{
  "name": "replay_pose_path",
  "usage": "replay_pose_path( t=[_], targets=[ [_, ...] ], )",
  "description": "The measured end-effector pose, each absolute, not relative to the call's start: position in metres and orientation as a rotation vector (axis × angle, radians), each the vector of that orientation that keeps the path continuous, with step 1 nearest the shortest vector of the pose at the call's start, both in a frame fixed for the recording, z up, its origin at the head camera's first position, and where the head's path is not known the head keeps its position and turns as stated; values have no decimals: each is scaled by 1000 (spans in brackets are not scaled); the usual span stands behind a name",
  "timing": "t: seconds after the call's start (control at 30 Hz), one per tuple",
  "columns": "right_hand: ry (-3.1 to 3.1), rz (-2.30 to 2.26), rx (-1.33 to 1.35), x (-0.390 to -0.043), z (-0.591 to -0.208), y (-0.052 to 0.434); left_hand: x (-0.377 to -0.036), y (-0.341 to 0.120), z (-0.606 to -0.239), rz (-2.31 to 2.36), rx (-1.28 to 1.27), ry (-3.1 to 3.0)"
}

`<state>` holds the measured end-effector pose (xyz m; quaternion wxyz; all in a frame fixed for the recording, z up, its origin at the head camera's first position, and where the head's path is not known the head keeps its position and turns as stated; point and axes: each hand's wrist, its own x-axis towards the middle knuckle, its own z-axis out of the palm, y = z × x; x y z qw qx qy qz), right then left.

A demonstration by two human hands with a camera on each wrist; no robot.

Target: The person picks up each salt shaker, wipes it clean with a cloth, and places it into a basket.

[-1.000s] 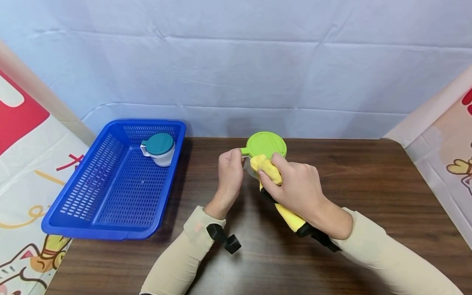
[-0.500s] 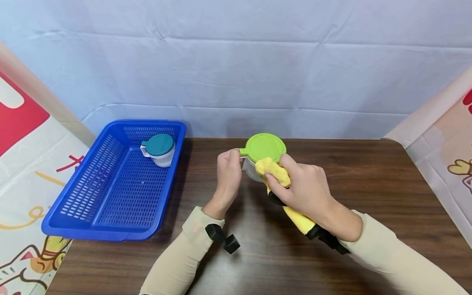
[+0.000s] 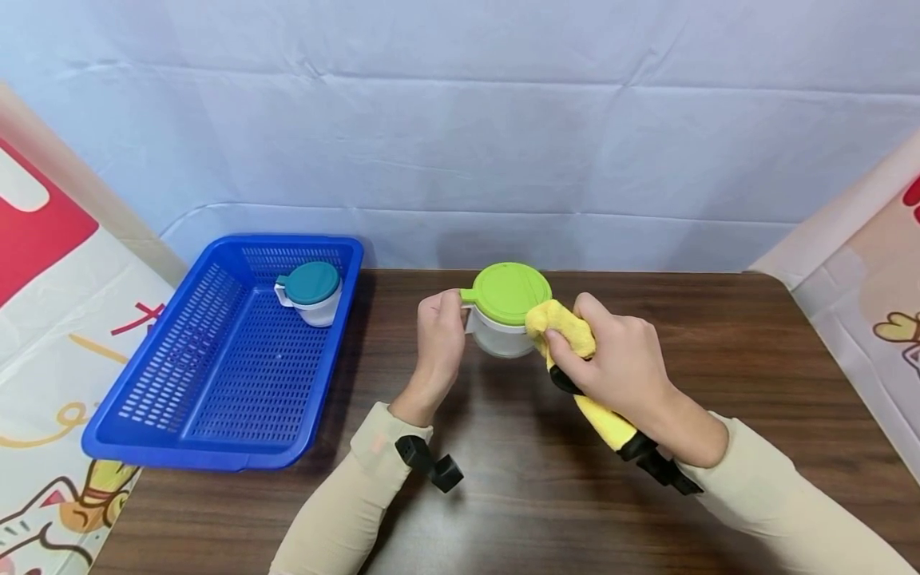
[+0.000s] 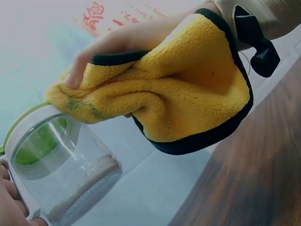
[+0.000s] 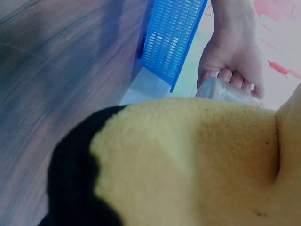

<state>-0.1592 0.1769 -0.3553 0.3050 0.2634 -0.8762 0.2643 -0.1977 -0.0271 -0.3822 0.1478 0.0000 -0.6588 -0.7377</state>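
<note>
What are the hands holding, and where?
Left hand grips the green-lidded cup by its handle; right hand clutches the bunched yellow cloth against the cup's side.

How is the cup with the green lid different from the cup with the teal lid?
The green-lidded cup is held above the table by the left hand, with a yellow cloth at its side; the teal-lidded cup stands alone in the blue basket. Both have a lid on and a side handle.

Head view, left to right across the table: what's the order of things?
Blue basket → teal-lidded cup inside its far right corner → left hand on the handle → green-lidded clear cup → yellow cloth → right hand gripping the cloth.
</note>
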Motion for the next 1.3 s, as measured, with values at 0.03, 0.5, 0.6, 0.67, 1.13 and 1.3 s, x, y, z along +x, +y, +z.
replay_pose_path(
  t=[0.03, 0.5, 0.6, 0.67, 1.13, 1.3],
  targets=[
    [-2322, 706, 689, -160, -356, 178, -198, -27, -382, -2120, -1, -1899],
    [-2324, 776, 617, -163, -358, 184, -198, -30, -381, -2140, -49, -1891],
    [-2338, 786, 608, -163, -358, 185, -197, -31, -380, -2137, -63, -1891],
    [-2347, 789, 601, -164, -357, 185, -197, -31, -380, -2138, -75, -1888],
    [-2355, 798, 569, -170, -357, 188, -198, -31, -381, -2142, -112, -1888],
    [-2366, 800, 556, -173, -358, 189, -197, -32, -382, -2147, -124, -1887]
  ],
)
